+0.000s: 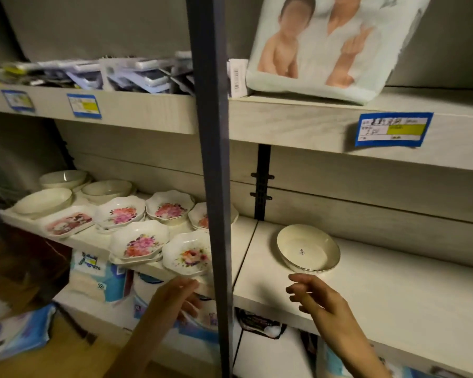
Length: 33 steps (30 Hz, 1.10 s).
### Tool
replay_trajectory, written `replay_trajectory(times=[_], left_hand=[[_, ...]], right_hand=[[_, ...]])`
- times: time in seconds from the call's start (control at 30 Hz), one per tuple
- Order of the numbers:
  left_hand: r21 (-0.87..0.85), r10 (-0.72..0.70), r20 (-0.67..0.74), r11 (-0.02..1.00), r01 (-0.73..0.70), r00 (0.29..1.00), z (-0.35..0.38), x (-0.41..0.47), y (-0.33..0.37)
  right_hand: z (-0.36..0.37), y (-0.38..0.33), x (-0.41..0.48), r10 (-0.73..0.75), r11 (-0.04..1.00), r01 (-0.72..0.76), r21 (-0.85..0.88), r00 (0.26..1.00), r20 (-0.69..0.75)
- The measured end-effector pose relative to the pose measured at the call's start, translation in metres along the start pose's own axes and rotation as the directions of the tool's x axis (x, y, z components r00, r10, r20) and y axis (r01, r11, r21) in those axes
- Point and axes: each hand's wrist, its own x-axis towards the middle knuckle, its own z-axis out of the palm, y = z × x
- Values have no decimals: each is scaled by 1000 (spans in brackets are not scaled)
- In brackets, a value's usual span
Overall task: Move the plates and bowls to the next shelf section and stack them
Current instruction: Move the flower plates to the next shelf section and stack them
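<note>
Head view: the left hand (172, 296), fingers relaxed and empty, is just below the nearest flowered dish (187, 253) at the front edge of the left shelf section. Best to grip its scalloped white rim, lift it clear, and carry it round the dark post (216, 186) to the plain cream bowl (307, 248) standing alone on the right shelf (393, 282). The right hand (317, 298) hovers near that bowl, fingers apart, holding nothing.

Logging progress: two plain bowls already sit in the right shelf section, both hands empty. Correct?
No. The head view shows just one plain bowl in the right shelf section. The left hand and right hand are empty, as you say.
</note>
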Motion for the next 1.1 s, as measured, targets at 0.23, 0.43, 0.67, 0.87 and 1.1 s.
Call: replay_trajectory(times=[0.23, 0.43, 0.67, 0.87, 1.1], left_hand=[[-59, -232, -33, 971, 230, 972, -88, 39, -29], [-32, -177, -91, 984, 175, 980, -177, 61, -56], [-71, -248, -73, 968, 243, 966, -246, 87, -74], [-60, -287, -86, 957, 282, 954, -252, 124, -87], [451, -246, -18, 863, 227, 969, -255, 176, -90]], right_hand=[[97, -27, 3, -3, 1000, 2, 13, 999, 36], [203, -51, 25, 91, 993, -89, 83, 996, -19], [268, -76, 42, 132, 990, -128, 62, 990, -52], [297, -75, 59, 147, 989, -147, 2, 989, -35], [327, -77, 72, 199, 980, -200, -5, 975, -100]])
